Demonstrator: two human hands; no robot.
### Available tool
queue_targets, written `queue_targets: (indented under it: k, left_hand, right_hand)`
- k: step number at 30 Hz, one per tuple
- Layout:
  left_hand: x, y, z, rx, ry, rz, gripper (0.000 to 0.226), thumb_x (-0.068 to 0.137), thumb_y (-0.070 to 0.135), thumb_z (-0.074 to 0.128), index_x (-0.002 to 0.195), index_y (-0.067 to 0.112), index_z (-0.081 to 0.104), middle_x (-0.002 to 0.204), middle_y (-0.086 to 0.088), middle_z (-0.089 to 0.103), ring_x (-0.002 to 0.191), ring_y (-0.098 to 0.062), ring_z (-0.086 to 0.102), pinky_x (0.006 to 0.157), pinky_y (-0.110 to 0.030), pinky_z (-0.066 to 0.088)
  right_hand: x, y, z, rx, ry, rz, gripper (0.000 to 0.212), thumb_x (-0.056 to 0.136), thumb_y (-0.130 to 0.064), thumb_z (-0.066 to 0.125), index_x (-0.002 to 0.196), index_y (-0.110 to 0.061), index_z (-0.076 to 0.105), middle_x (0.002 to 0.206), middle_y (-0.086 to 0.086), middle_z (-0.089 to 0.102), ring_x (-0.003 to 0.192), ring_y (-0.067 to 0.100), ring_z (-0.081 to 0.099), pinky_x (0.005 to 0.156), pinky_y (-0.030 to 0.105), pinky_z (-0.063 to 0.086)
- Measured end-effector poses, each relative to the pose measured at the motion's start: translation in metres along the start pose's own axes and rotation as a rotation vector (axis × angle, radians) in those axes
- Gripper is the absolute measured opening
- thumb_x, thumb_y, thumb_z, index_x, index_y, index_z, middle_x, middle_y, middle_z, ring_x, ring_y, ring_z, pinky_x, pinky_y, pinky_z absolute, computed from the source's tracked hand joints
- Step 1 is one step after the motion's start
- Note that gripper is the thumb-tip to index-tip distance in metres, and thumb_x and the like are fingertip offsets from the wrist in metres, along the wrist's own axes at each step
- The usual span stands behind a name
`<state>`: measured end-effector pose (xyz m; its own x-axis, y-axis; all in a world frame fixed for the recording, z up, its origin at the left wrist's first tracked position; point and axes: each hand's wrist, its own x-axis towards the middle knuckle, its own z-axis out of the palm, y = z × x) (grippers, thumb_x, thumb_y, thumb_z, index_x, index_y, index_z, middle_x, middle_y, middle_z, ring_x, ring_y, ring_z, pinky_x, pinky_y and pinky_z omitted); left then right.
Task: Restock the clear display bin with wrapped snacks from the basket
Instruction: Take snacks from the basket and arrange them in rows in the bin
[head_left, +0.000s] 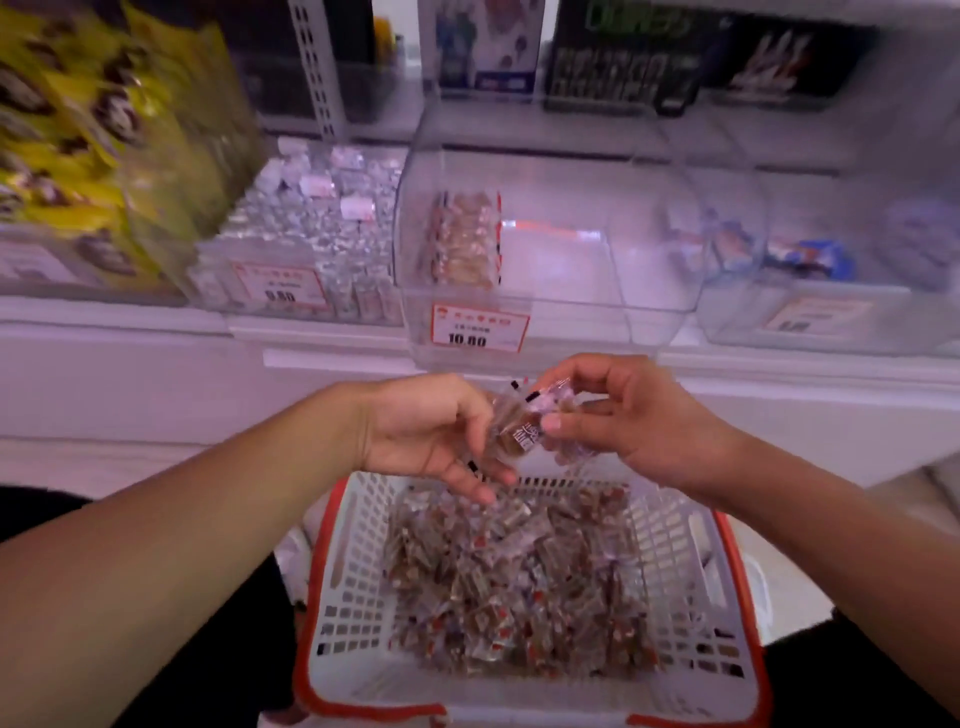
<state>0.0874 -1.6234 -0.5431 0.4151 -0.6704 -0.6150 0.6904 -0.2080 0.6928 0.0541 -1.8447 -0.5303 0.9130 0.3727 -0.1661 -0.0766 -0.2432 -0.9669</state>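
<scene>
A small cluster of wrapped snacks (524, 426) is held between both hands, above the far rim of the basket (332, 582) and below the front of the clear display bin (649, 312). The left hand (431, 431) is curled around the cluster from the left; the right hand (639, 421) pinches it from the right with thumb and fingertips. A further heap of wrapped snacks (519, 587) is seen lying in the white, red-rimmed basket. Inside the clear bin, a short row of snacks (462, 241) is stacked at the left side; the remainder appears bare. A price tag (480, 328) reading 10.80 is fixed to the bin front. Neighbouring bins on the shelf (104, 317) are blurred.
</scene>
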Motion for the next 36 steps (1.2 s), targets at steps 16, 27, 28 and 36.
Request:
queue_targets:
  k: [16,27,28,36]
  left_hand:
    - [-0.031,0.069,0.019,0.389,-0.079,0.167,0.045,0.091,0.035,0.063,0.117,-0.001,0.06,0.108,-0.018,0.069,0.098,-0.029,0.07,0.066,-0.024,0.058]
    - [-0.026,0.087,0.028,0.212,-0.004,0.366,0.015,0.08,0.01,0.074,0.095,0.014,0.072,0.093,-0.01,0.073,0.076,-0.015,0.069,0.049,-0.019,0.052]
    - [-0.028,0.089,0.028,0.23,-0.003,0.369,0.021,0.078,0.01,0.073,0.098,0.014,0.071,0.095,-0.01,0.073,0.078,-0.016,0.069,0.051,-0.019,0.054]
    - [-0.032,0.097,0.038,0.449,0.028,0.427,0.027,0.077,0.009,0.079,0.101,0.012,0.066,0.095,-0.008,0.072,0.085,-0.018,0.072,0.054,-0.019,0.054]
  right_hand:
    - [0.013,-0.075,-0.02,-0.79,0.039,-0.671,0.088,0.059,-0.025,0.094,0.134,-0.03,0.049,0.126,-0.014,0.044,0.075,0.006,0.06,0.063,0.012,0.051]
    - [0.016,-0.065,-0.043,-0.227,0.242,-0.473,0.051,0.068,-0.02,0.085,0.115,-0.026,0.068,0.102,-0.001,0.07,0.084,0.021,0.069,0.074,0.036,0.061]
    - [0.014,-0.065,-0.044,-0.162,0.247,-0.458,0.042,0.068,-0.017,0.082,0.108,-0.024,0.072,0.097,0.002,0.073,0.083,0.022,0.071,0.076,0.035,0.061]
    - [0.012,-0.078,-0.034,-0.268,0.212,-0.436,0.063,0.069,0.002,0.082,0.122,-0.027,0.065,0.116,-0.012,0.067,0.073,0.017,0.07,0.065,0.042,0.061]
